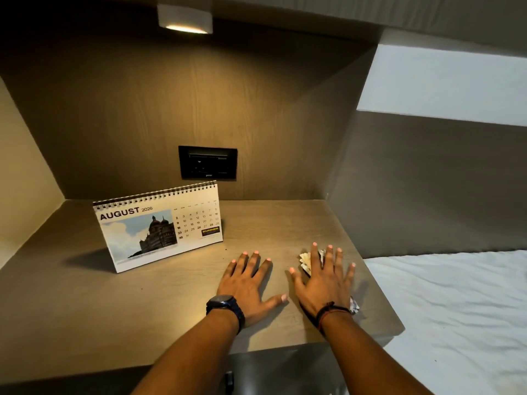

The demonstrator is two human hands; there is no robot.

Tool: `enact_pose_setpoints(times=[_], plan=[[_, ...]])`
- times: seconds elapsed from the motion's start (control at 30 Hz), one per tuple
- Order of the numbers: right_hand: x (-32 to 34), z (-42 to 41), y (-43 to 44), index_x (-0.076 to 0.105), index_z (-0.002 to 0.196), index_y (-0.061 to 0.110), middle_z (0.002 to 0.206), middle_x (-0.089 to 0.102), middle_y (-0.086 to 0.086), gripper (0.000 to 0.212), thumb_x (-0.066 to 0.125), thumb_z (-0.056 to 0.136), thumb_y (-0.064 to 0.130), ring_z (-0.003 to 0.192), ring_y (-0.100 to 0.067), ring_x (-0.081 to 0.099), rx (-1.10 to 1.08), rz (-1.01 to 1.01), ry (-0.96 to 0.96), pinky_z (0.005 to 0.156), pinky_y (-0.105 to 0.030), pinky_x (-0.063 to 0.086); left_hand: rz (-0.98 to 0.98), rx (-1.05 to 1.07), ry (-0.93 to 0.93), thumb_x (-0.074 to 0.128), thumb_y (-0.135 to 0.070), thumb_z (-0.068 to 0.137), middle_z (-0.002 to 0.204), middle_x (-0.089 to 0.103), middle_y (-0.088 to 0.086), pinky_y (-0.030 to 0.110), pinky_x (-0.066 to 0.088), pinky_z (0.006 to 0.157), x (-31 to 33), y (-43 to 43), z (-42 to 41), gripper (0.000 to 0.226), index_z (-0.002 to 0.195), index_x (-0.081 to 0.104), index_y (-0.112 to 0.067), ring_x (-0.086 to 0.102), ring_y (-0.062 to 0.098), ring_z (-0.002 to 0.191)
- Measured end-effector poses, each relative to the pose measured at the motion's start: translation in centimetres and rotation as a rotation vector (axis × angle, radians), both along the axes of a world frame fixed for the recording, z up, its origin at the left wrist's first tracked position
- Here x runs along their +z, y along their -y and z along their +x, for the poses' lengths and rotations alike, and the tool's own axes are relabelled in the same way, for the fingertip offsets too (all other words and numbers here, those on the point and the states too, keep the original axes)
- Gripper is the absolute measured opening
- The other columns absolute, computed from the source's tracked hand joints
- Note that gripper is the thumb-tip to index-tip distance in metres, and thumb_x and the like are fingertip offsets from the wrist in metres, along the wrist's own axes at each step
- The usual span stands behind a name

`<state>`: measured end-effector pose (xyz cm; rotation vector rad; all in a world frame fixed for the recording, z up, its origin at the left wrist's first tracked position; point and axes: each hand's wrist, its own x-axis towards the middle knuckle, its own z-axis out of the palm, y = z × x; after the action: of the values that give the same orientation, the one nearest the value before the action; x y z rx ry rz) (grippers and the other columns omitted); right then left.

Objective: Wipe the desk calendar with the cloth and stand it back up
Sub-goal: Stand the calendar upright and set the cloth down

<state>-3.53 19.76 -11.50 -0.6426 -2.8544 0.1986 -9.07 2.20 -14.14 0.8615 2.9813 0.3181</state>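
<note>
A white spiral-bound desk calendar [159,228], showing August 2026 and a photo of a domed building, stands upright at the back left of the brown desk [85,303]. My left hand [248,283] lies flat on the desk with fingers spread, to the right of the calendar and apart from it, holding nothing. My right hand [325,280] lies flat with fingers spread on top of a crumpled pale cloth [306,262]. The cloth shows beside the fingers and again near the wrist; most of it is hidden under the palm.
A black socket panel [207,162] sits in the wooden back wall above the desk. A small lamp [185,19] glows under the shelf overhead. A bed with a white sheet [456,309] adjoins the desk's right edge. Side walls close in the left.
</note>
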Motion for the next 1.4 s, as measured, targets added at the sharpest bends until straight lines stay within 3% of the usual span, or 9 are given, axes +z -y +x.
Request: enact_pose_setpoints(times=[0.1,0.23,0.37,0.53,0.63,0.73,0.93,1.17,1.4], plan=[[2.2,-1.9,2.8,0.008,0.146,0.026,0.158,0.012,-0.013,0.080,0.025,0.081,0.069,0.146,-0.028,0.003,0.032,-0.069,-0.187,0.116,-0.048,-0.003,0.118,0.128,-0.116,0.008,-0.088,0.070,0.158,-0.008,0.002,0.043,-0.011,0.111,1.4,3.4,-0.9,0.096,0.147,-0.005,-0.033,-0.014,0.021,0.141],[5.8,-6.6,9.5,0.023,0.143,0.021,0.154,0.025,-0.013,0.072,0.054,0.085,0.048,0.142,-0.026,0.021,0.182,-0.587,-0.388,0.114,-0.038,0.022,0.427,0.384,-0.347,0.030,-0.073,0.079,0.157,0.015,0.008,0.047,0.011,0.113,5.2,9.7,-2.6,0.083,0.146,0.018,-0.025,0.010,0.027,0.142],[8.1,-10.2,15.0,0.023,0.144,0.023,0.152,0.029,-0.009,0.074,0.059,0.083,0.046,0.139,-0.027,0.029,0.217,-0.917,-0.373,0.111,-0.038,0.028,0.803,0.695,-0.506,0.045,-0.061,0.078,0.153,0.023,0.014,0.051,0.024,0.107,8.0,15.5,-3.6,0.083,0.145,0.024,-0.017,0.023,0.032,0.137],[8.3,-12.7,17.7,0.002,0.147,0.030,0.158,0.015,-0.005,0.092,0.057,0.079,0.059,0.142,-0.029,0.021,0.171,-1.160,-0.223,0.113,-0.049,0.023,1.006,0.979,-0.135,0.043,-0.075,0.075,0.157,0.012,0.010,0.053,0.021,0.111,7.6,18.4,-5.1,0.099,0.148,0.008,-0.019,0.016,0.030,0.141],[7.9,-13.5,18.4,0.015,0.144,0.028,0.149,0.037,-0.004,0.080,0.052,0.081,0.060,0.125,-0.026,0.045,0.154,-1.313,-0.184,0.103,-0.045,0.036,1.143,0.903,0.064,0.043,-0.080,0.069,0.151,0.031,0.007,0.048,0.031,0.106,6.6,18.9,-6.3,0.098,0.146,0.019,-0.024,0.034,0.030,0.133],[7.4,-14.0,19.5,0.035,0.126,0.028,0.128,0.056,-0.003,0.057,0.052,0.082,0.060,0.096,-0.015,0.054,0.162,-1.312,-0.210,0.086,-0.038,0.043,1.194,0.853,0.118,0.039,-0.089,0.061,0.142,0.045,0.002,0.048,0.037,0.102,6.2,19.3,-7.3,0.099,0.140,0.029,-0.029,0.043,0.028,0.124],[7.2,-14.7,23.2,0.036,0.126,0.024,0.127,0.053,-0.008,0.062,0.053,0.080,0.061,0.096,-0.021,0.051,0.050,-1.310,-0.244,0.082,-0.038,0.044,1.200,0.865,0.201,0.034,-0.089,0.062,0.145,0.041,0.011,0.048,0.035,0.096,7.2,22.8,-10.8,0.100,0.137,0.031,-0.024,0.042,0.036,0.125],[7.1,-15.6,27.1,0.020,0.140,0.022,0.147,0.034,-0.011,0.084,0.056,0.077,0.062,0.127,-0.032,0.043,0.070,-1.272,-0.199,0.106,-0.051,0.039,1.158,0.863,0.223,0.037,-0.081,0.068,0.143,0.041,0.017,0.052,0.035,0.092,7.5,26.6,-14.9,0.094,0.139,0.028,-0.020,0.043,0.042,0.121],[7.1,-16.0,27.8,0.019,0.140,0.021,0.145,0.039,-0.012,0.081,0.060,0.079,0.054,0.127,-0.033,0.045,0.063,-1.273,-0.229,0.105,-0.052,0.041,1.159,0.832,0.213,0.040,-0.074,0.073,0.140,0.044,0.016,0.052,0.036,0.091,7.5,26.7,-15.9,0.086,0.137,0.030,-0.018,0.045,0.041,0.119]])
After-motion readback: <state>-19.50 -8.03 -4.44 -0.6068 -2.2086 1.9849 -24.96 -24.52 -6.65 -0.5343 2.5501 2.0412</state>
